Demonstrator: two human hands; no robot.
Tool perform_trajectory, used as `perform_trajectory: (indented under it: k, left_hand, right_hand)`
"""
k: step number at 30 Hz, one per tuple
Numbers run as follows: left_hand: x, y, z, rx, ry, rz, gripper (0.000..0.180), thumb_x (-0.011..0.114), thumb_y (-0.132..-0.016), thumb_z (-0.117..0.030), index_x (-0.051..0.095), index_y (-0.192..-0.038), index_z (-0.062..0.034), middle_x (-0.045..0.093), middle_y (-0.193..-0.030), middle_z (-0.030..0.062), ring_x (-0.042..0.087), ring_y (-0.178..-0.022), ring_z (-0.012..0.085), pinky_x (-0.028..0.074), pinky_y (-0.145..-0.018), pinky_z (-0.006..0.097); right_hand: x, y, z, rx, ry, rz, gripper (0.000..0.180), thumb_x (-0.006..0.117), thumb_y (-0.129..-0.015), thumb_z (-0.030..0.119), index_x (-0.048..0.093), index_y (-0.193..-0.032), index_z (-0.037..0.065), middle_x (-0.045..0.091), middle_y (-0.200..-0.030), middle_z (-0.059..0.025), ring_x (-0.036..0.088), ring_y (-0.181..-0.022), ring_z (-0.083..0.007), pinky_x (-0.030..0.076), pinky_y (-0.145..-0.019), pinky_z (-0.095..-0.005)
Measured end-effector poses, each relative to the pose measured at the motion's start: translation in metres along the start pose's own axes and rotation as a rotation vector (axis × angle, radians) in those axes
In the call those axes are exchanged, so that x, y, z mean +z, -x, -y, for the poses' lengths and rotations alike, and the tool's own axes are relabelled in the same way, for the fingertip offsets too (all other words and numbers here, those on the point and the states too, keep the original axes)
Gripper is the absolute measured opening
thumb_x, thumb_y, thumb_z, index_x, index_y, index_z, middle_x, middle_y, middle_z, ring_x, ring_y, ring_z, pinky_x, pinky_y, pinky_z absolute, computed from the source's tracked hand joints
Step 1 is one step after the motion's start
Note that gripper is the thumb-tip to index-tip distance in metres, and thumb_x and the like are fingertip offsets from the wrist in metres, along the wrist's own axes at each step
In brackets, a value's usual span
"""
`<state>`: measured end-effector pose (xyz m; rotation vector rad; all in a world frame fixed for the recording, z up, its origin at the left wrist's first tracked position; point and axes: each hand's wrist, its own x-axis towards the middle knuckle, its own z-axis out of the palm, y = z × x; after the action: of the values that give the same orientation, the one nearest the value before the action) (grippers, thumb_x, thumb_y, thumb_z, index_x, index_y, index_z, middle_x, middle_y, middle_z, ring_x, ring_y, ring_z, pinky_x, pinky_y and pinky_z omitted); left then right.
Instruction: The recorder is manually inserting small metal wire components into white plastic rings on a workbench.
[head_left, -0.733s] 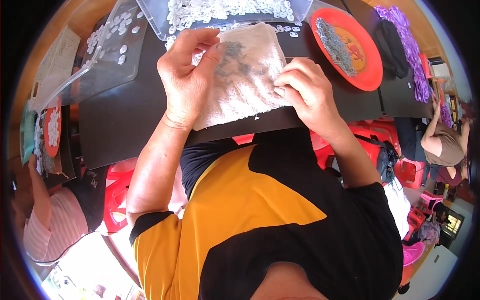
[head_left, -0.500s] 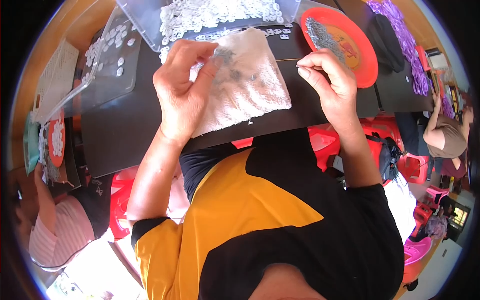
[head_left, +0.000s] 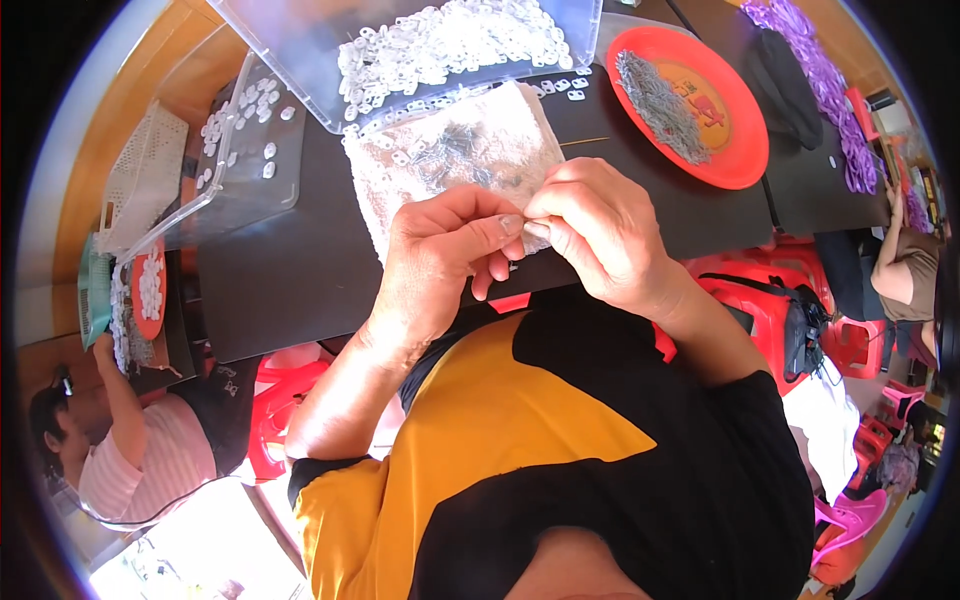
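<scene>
My left hand (head_left: 430, 255) and my right hand (head_left: 608, 238) meet at the near edge of a white cloth (head_left: 375, 195). Thumb and fingers of each are pinched together, tip against tip. Whatever sits between them is too small and covered to make out. On the cloth, just beyond my left hand, lies a loose scatter of thin grey metal pieces (head_left: 455, 148). A thin brown stick (head_left: 585, 141) rests on the dark table to the right of the cloth.
Beyond the cloth stands a clear bin (head_left: 285, 75) with many small white plastic pieces (head_left: 455, 45). A red plate (head_left: 745, 150) with grey metal pieces (head_left: 660, 108) is at right, a second clear tub (head_left: 285, 190) at left. People sit on both sides; purple strands (head_left: 815, 65) lie far right.
My hands were apart; now they have come together nearer my body. The right has moved left from beside the red plate, and the left has dropped toward me off the cloth's middle.
</scene>
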<state>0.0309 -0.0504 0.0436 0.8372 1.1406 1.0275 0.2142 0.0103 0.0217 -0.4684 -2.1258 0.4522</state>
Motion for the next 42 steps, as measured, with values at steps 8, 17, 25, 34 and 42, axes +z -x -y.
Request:
perform_trajectory:
  k: [8, 17, 25, 34, 42]
  left_hand:
    - [-0.006, -0.001, 0.001, 0.017, 0.183, -0.078, 0.01, 0.06, -0.087, -0.006, 0.064, -0.086, 0.0029, 0.063, -0.069, 0.0078, 0.055, -0.053, 0.0109, 0.039, -0.043, 0.021]
    - [-0.021, -0.011, -0.009, 0.119, 0.163, -0.231, 0.011, 0.062, -0.084, -0.008, 0.065, -0.083, 0.0023, 0.062, -0.067, 0.0058, 0.052, -0.052, 0.0091, 0.038, -0.045, 0.022]
    - [-0.082, -0.079, -0.031, 0.578, -0.713, -0.547, 0.008, 0.066, -0.077, -0.004, 0.068, -0.082, 0.002, 0.064, -0.069, 0.0067, 0.057, -0.062, 0.0122, 0.047, -0.06, 0.027]
    - [-0.097, -0.139, -0.034, 0.64, -1.269, -0.537, 0.018, 0.074, -0.075, -0.02, 0.07, -0.084, -0.0051, 0.068, -0.084, 0.0102, 0.066, -0.076, 0.0249, 0.051, -0.071, 0.035]
    - [-0.101, -0.158, -0.034, 0.564, -1.557, -0.485, 0.015, 0.069, -0.078, -0.021, 0.067, -0.081, -0.0063, 0.068, -0.088, 0.0119, 0.064, -0.083, 0.032, 0.05, -0.073, 0.042]
  right_hand:
    - [0.011, -0.012, 0.0, 0.121, -0.296, 0.024, 0.012, 0.064, -0.081, -0.004, 0.057, -0.087, 0.003, 0.057, -0.077, -0.0088, 0.059, -0.067, -0.0256, 0.047, -0.06, -0.0317]
    - [0.02, -0.053, -0.03, 0.182, -0.404, 0.186, 0.007, 0.064, -0.084, -0.001, 0.06, -0.09, 0.0, 0.063, -0.079, -0.0092, 0.063, -0.073, -0.0171, 0.048, -0.066, -0.028]
    - [0.044, -0.065, -0.088, 0.24, 0.015, 0.226, 0.007, 0.062, -0.081, 0.007, 0.058, -0.085, 0.004, 0.064, -0.086, -0.0114, 0.062, -0.081, -0.036, 0.047, -0.07, -0.0442]
    - [0.041, -0.059, -0.084, 0.146, 0.137, 0.182, 0.008, 0.059, -0.081, 0.003, 0.054, -0.086, 0.006, 0.061, -0.085, -0.0081, 0.063, -0.074, -0.0315, 0.047, -0.063, -0.0402]
    - [0.041, -0.057, -0.084, 0.127, 0.143, 0.16, 0.008, 0.059, -0.081, 0.001, 0.054, -0.086, 0.006, 0.059, -0.082, -0.0074, 0.062, -0.073, -0.0304, 0.047, -0.063, -0.0393]
